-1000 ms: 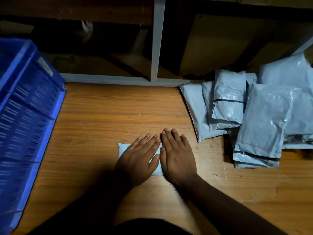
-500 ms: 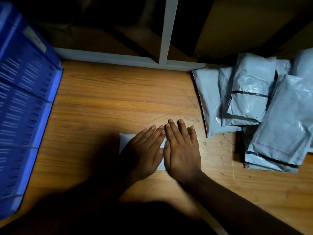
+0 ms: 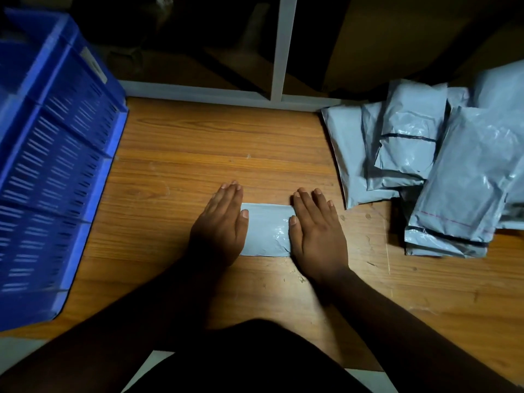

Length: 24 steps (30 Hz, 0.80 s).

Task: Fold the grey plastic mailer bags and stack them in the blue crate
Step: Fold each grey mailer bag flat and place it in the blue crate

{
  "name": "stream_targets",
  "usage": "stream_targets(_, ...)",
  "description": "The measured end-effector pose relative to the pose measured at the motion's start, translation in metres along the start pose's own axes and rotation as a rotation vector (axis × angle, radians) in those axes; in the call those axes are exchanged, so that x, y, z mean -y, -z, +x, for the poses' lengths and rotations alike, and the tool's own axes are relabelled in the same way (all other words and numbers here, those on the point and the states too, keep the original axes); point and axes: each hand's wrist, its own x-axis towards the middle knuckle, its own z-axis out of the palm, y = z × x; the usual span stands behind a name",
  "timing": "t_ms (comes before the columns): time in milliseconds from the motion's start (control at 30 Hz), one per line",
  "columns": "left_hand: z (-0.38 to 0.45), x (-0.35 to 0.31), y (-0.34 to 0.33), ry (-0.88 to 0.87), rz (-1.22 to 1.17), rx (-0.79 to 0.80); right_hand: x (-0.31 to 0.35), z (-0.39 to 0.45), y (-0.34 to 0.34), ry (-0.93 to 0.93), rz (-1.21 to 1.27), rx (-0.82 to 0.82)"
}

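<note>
A small folded grey mailer bag (image 3: 268, 229) lies flat on the wooden table in front of me. My left hand (image 3: 219, 222) presses flat on its left end with straight fingers. My right hand (image 3: 316, 226) presses flat on its right end, fingers straight too. The bag's middle shows between the two hands. A pile of several unfolded grey mailer bags (image 3: 442, 171) lies at the right of the table. The blue crate (image 3: 54, 165) stands at the left edge; its inside is out of sight.
The wooden table (image 3: 198, 154) ends at a white metal frame (image 3: 279, 49) along the back, with dark shelving and cardboard behind it. The table's near edge runs just below my forearms.
Both hands were side by side on the middle of the folded bag; they have slid apart to its two ends, baring its middle. The camera has shifted closer.
</note>
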Motion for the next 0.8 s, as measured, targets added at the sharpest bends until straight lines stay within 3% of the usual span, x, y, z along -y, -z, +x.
stream_targets(367, 0.011, -0.01, 0.017, 0.103, 0.036, 0.222, 0.011, 0.013, 0.021, 0.005, -0.083, 0.082)
stream_targets(467, 0.018, -0.015, 0.027, -0.025, 0.05, 0.17, 0.025, 0.02, 0.036, 0.078, -0.048, -0.003)
stream_targets(567, 0.012, -0.017, 0.023, -0.193, 0.063, 0.209, 0.035, 0.023, 0.023, 0.124, -0.066, 0.049)
stream_targets(800, 0.005, -0.011, 0.015, -0.224, 0.093, 0.208, 0.032, 0.015, 0.0, 0.123, -0.133, 0.055)
